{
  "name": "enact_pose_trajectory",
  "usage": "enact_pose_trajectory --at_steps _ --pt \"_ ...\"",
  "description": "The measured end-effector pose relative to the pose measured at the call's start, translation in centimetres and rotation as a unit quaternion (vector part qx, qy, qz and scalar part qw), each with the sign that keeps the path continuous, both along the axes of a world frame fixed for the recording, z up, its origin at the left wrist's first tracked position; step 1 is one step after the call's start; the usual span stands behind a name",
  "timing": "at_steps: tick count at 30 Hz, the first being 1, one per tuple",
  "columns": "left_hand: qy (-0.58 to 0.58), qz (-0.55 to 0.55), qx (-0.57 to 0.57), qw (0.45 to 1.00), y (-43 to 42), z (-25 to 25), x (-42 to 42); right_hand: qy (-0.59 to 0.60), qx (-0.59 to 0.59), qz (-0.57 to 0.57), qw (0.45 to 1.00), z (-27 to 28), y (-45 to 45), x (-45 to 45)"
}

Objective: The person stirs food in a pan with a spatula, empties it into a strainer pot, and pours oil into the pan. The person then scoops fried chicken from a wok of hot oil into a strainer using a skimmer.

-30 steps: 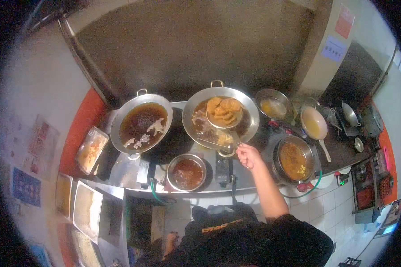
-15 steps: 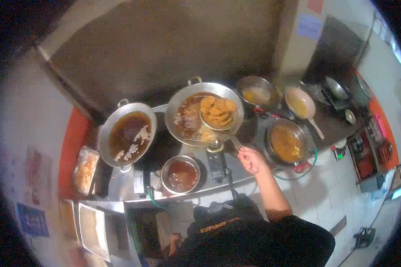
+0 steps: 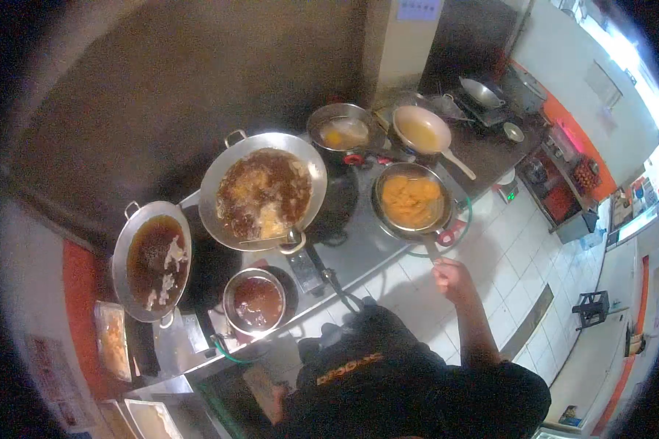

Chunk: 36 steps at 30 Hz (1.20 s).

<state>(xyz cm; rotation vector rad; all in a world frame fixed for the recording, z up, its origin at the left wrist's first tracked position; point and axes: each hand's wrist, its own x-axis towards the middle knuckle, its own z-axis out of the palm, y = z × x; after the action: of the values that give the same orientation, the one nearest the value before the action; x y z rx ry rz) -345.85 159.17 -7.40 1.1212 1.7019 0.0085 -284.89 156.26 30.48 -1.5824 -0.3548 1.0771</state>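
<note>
My right hand (image 3: 451, 279) is closed round the handle of a strainer (image 3: 433, 250). Golden-brown fried pieces (image 3: 411, 199) fill its bowl, which is over the dark pan (image 3: 379, 219) at the right of the stove; whether it touches the pan is unclear. My left hand (image 3: 279, 395) hangs low beside my dark shirt, below the counter edge, its fingers too dim to make out. In the middle, a large two-handled wok (image 3: 317, 179) holds bubbling oil with pale bits and a utensil lying at its near rim.
At left is another wok (image 3: 121, 282) of dark oil with pale pieces, near a tray of food (image 3: 114, 342). A smaller pot (image 3: 231, 316) stands at the counter's front. Behind are a pan (image 3: 318, 121) and a pale frying pan (image 3: 417, 117), its handle jutting forward.
The strainer of fried pieces has moved right, from over the middle wok to over the right pan, my right hand still gripping it. The view has turned right.
</note>
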Motion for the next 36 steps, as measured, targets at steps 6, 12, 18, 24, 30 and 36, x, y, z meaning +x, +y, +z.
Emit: enact_pose_trajectory --at_steps 6,12,18,24,30,36 --pt "0.003 -0.008 0.002 1.000 2.8 -0.2 0.6 -0.101 0.027 -0.066 0.992 -6.5 2.4 5.6" --pt "0.003 -0.006 0.000 1.000 3.6 0.1 0.4 -0.360 -0.081 -0.009 0.929 -9.2 1.1 10.1" --pt "0.005 -0.001 -0.012 1.000 3.2 0.1 0.5 -0.569 -0.191 0.013 0.800 -5.8 0.6 10.0" --pt "0.003 0.010 -0.020 1.000 2.8 -0.1 0.6 -0.659 -0.320 0.066 0.677 -9.4 -3.3 11.4" --pt "-0.004 0.032 -0.025 0.999 2.4 -0.6 0.5 -0.685 -0.308 0.099 0.653 -9.3 -5.0 11.7" --pt "-0.010 0.057 -0.027 0.998 1.8 -1.5 0.7 -0.702 -0.299 0.097 0.639 -11.9 -5.1 12.3"
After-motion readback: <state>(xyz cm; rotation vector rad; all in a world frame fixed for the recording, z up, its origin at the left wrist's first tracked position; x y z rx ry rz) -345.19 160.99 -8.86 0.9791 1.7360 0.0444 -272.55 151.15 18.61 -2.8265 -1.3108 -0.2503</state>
